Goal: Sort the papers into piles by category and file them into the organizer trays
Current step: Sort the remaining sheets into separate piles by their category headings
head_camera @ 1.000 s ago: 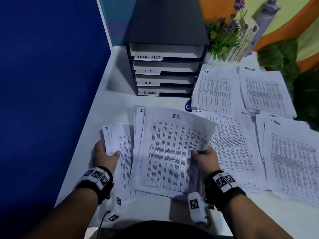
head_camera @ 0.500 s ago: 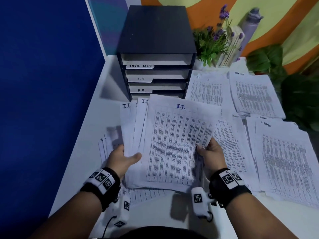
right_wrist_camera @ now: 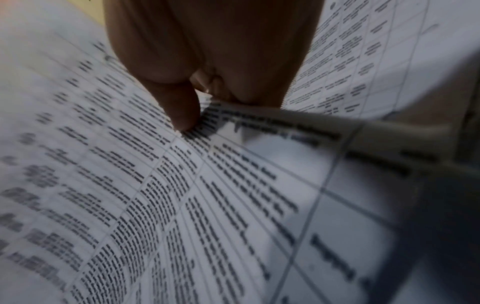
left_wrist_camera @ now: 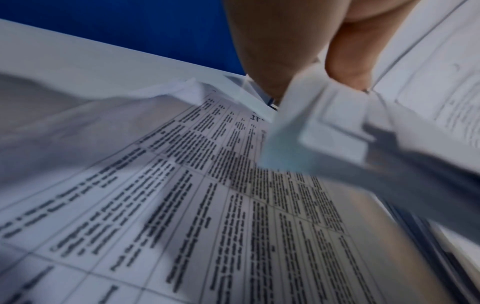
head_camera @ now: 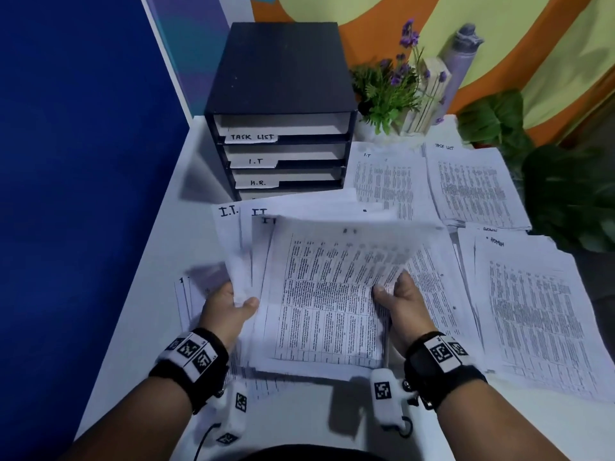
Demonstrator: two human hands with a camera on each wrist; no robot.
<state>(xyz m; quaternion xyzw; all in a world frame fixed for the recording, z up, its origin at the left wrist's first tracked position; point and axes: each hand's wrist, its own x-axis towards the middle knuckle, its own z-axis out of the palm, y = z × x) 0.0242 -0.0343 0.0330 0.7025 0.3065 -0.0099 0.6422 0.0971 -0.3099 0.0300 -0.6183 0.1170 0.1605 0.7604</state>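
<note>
1. Thin white printed sheets marked "I.T." (head_camera: 319, 294), fanned and slightly curled, lifted just above the white smooth desk (head_camera: 159, 261) at its near centre; dense black tabular text across each page, top edges blurred.
2. Left hand (head_camera: 226, 311) gripping the stack's left edge, thumb on top, fingers hidden beneath; in the left wrist view (left_wrist_camera: 283, 51) thumb and a finger pinching the paper edge.
3. Right hand (head_camera: 402, 304) pinching the stack's right edge, thumb pressed on the printed face; same clasp in the right wrist view (right_wrist_camera: 207, 61).
4. More flat sheets lying on the desk under and left of the held stack.
5. Black boxy organizer with four slots (head_camera: 279, 104) at the far side of the desk, paper tags reading "TASK LIST", "I.T", "H.R."; lowest tag hidden behind the lifted sheets.
6. Right of the organizer, two flat paper piles: far pile headed "I.T" (head_camera: 386, 181) and far-right pile headed "TASK LIST" (head_camera: 476, 188).
7. Nearer right, a thick, loosely squared pile headed "ADMIN" (head_camera: 539, 311).
8. Green leafy plant with purple flowers (head_camera: 392, 88) just right of the organizer.
</note>
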